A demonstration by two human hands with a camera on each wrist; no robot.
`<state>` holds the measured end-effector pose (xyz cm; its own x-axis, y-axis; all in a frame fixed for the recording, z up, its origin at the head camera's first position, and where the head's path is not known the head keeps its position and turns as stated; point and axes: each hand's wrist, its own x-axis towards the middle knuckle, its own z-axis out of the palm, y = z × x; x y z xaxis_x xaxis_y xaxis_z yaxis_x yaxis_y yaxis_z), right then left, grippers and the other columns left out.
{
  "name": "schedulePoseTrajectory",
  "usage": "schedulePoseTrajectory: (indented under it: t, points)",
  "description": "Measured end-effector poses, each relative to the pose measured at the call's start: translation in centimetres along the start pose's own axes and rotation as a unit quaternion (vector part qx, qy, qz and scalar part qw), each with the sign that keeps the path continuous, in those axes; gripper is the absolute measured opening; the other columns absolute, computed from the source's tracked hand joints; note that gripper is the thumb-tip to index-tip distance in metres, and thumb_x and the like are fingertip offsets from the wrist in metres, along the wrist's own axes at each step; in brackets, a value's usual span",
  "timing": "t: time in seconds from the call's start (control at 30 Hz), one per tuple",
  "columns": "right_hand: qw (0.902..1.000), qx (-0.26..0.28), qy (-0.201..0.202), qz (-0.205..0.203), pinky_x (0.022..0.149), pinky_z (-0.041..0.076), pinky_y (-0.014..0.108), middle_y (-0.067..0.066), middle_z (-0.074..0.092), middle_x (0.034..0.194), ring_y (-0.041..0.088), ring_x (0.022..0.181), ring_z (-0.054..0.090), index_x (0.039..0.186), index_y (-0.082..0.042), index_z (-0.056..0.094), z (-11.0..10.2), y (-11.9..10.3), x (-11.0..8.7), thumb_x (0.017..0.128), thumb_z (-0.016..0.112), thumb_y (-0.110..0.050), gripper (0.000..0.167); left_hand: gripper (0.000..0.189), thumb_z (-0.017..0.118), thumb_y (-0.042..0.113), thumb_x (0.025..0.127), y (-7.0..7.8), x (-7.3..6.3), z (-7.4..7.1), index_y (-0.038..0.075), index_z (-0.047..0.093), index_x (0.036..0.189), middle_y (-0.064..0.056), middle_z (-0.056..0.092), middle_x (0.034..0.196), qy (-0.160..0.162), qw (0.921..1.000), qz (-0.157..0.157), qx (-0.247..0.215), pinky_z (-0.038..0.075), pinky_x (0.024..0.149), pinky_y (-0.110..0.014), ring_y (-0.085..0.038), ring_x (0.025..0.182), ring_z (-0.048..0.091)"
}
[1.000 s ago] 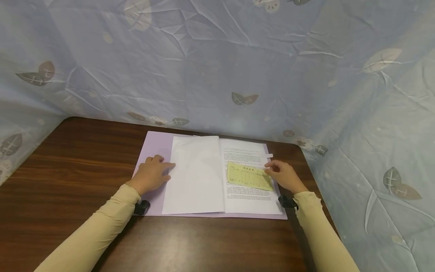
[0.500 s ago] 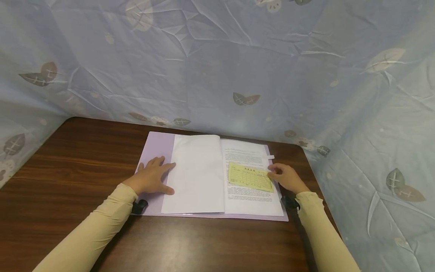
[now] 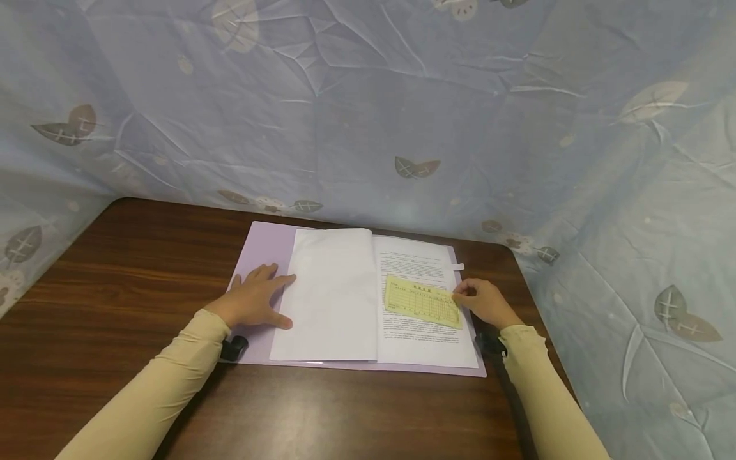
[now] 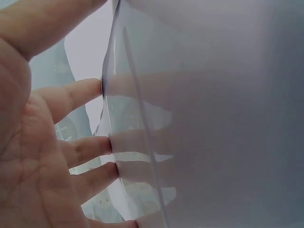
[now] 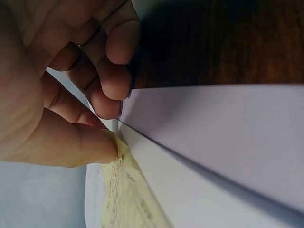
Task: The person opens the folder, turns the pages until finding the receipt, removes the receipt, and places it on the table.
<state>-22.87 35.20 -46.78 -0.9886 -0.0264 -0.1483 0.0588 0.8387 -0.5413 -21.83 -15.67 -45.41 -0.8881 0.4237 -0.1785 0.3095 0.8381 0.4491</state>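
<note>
A light purple folder (image 3: 266,239) lies spread on the table with papers in it. Its left side shows a blank white page (image 3: 330,300), its right side a printed sheet (image 3: 411,255). On that sheet lies a yellow slip printed with a table grid (image 3: 422,301). My right hand (image 3: 485,301) pinches the slip's right end; in the right wrist view the thumb presses on the yellow slip (image 5: 135,190). My left hand (image 3: 253,300) lies with spread, straight fingers over the folder's left part, fingertips at the blank page's left edge. In the left wrist view the fingers (image 4: 88,149) touch a glossy, see-through-looking edge.
A white tab (image 3: 457,266) sticks out from the right edge of the papers. The dark wood table (image 3: 322,415) extends around the folder. A pale blue curtain with leaf prints (image 3: 356,128) hangs behind and on both sides.
My left hand has spread its fingers and drawn slightly back, the thumb now away from the index finger. My right hand stays at the yellow slip's end, and the slip has barely shifted.
</note>
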Motion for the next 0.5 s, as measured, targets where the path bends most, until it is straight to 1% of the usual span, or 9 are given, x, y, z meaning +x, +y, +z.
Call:
schedulePoseTrajectory:
  t: [0.17, 0.33, 0.4, 0.5]
  points:
    - [0.9999, 0.005, 0.008, -0.014, 0.077, 0.05, 0.036, 0.009, 0.068, 0.104, 0.026, 0.094, 0.059, 0.108, -0.007, 0.071, -0.3, 0.4, -0.1, 0.098, 0.071, -0.021, 0.017, 0.105, 0.087, 0.057, 0.073, 0.2, -0.1, 0.0, 0.01, 0.044, 0.156, -0.037, 0.022, 0.162, -0.002, 1.0, 0.004, 0.0, 0.008, 0.109, -0.085, -0.059, 0.149, 0.017]
    - [0.9983, 0.043, 0.022, -0.034, 0.075, 0.057, 0.036, 0.011, 0.071, 0.102, 0.024, 0.089, 0.066, 0.108, -0.007, 0.071, -1.2, 1.3, -0.2, 0.101, 0.068, -0.02, 0.015, 0.104, 0.087, 0.056, 0.074, 0.3, -0.1, -0.1, 0.01, 0.044, 0.157, -0.037, 0.022, 0.162, -0.005, 1.0, 0.001, 0.001, 0.008, 0.109, -0.085, -0.059, 0.149, 0.017]
    - [0.9971, 0.06, 0.023, -0.04, 0.076, 0.058, 0.037, 0.011, 0.071, 0.101, 0.024, 0.088, 0.067, 0.109, -0.006, 0.071, -1.8, 1.8, -0.2, 0.102, 0.068, -0.021, 0.017, 0.104, 0.087, 0.056, 0.074, 0.2, -0.1, -0.1, 0.01, 0.043, 0.157, -0.037, 0.022, 0.162, -0.004, 1.0, 0.001, 0.002, 0.009, 0.109, -0.085, -0.059, 0.149, 0.017]
    - [0.9958, 0.074, 0.025, -0.046, 0.078, 0.058, 0.038, 0.012, 0.071, 0.104, 0.025, 0.089, 0.067, 0.112, -0.005, 0.07, -2.7, 2.4, -0.4, 0.103, 0.066, -0.023, 0.02, 0.104, 0.087, 0.056, 0.075, 0.1, -0.2, -0.1, 0.01, 0.044, 0.157, -0.036, 0.022, 0.162, -0.003, 1.0, 0.002, 0.003, 0.009, 0.11, -0.085, -0.058, 0.15, 0.018]
